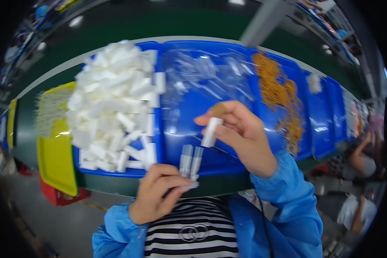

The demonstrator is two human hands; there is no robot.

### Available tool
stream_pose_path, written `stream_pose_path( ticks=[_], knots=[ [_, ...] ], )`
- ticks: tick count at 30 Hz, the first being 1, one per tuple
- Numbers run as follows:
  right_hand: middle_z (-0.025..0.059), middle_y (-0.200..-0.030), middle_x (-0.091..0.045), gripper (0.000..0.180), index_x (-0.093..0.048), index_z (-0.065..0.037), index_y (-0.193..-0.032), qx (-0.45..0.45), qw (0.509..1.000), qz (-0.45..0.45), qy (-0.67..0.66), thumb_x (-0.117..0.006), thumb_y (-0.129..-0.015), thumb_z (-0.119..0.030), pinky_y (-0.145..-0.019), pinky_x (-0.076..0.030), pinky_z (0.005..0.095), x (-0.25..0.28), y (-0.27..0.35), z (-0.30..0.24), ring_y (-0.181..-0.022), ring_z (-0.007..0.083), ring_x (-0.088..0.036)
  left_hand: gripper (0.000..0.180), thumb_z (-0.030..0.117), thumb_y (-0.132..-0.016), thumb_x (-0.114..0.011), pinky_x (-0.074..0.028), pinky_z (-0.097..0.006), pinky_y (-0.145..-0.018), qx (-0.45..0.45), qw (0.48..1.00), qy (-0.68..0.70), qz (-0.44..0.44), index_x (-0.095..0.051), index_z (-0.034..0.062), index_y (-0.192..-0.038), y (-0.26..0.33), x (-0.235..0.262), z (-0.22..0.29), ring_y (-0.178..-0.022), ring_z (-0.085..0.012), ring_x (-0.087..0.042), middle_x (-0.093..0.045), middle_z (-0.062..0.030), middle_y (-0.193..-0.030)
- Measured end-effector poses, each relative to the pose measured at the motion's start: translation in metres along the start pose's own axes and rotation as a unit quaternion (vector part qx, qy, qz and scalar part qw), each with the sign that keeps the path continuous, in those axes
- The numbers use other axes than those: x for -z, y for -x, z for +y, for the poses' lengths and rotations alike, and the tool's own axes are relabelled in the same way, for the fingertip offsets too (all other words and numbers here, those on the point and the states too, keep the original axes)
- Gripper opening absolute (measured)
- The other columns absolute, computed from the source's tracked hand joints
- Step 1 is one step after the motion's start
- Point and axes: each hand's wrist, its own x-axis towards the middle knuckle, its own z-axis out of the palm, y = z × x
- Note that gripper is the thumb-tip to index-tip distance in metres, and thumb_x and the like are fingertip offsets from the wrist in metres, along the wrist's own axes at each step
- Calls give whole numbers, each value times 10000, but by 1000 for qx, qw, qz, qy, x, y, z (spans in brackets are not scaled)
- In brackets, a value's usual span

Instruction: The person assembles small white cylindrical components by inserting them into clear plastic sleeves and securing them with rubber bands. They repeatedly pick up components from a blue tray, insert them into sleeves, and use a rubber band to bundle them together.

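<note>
My left hand [161,191] is closed on the lower end of two clear tubes [191,158] that stand side by side with white parts in them. A little above and to the right, my right hand [241,133] pinches a short white cylinder [211,132] between thumb and fingers. One fingertip of that hand wears a tan cover. The white cylinder is apart from the tubes. Behind both hands lies a blue tray [189,133] with loose clear plastic tubes [206,71]. Blur hides the tubes' fine detail.
At left, white cylinders [116,90] heap over another blue tray [88,170]. Farther left, a yellow tray [58,161] bears small clear pieces [51,112], above a red crate [60,193]. To the right, orange-brown small parts [275,86] fill a blue tray. Other people work at far right.
</note>
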Motion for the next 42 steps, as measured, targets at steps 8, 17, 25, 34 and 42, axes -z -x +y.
stream_pose_path(
  ticks=[8, 17, 25, 34, 42],
  knots=[
    [115, -1051, -652, 210, -552, 31, -1121, 92, 984, 70, 135, -591, -916, 20, -844, -542, 299, 33, 39, -45, -974, 154, -649, 204, -27, -812, -697, -444, -304, -807, -25, 999, 42, -11, -610, 30, -989, 3, -26, 6, -878, -198, -532, -518, -107, -988],
    [154, -1174, -651, 305, -547, 26, -1220, 108, 984, 115, 80, -629, -944, -73, -918, -535, 322, 7, 72, -39, -1111, 197, -633, 300, -61, -726, -757, -447, -305, -728, -90, 995, 45, -12, -693, 56, -995, 11, -25, 22, -821, -216, -564, -582, -92, -923],
    [162, -1135, -666, 296, -571, 8, -1203, 114, 981, 155, 20, -643, -927, -70, -858, -553, 339, -34, 67, -20, -1046, 212, -654, 256, -65, -744, -741, -459, -308, -753, -108, 991, 65, 36, -681, 52, -964, 36, -14, 23, -849, -221, -560, -585, -101, -947],
    [170, -1103, -675, 255, -575, 49, -1193, 94, 983, 133, 80, -612, -952, -27, -828, -571, 318, -60, 59, -4, -975, 203, -675, 281, -42, -768, -756, -473, -291, -759, -56, 992, 113, 17, -727, 86, -1016, 48, -4, 22, -885, -198, -569, -577, -55, -973],
    [143, -1126, -684, 334, -584, 55, -1242, 7, 988, -25, 153, -651, -922, -12, -845, -554, 295, -54, 54, 2, -995, 180, -677, 369, -57, -720, -792, -491, -301, -771, -61, 991, 51, 111, -685, 77, -1047, 35, -9, 3, -880, -219, -607, -592, -74, -1003]
  ],
)
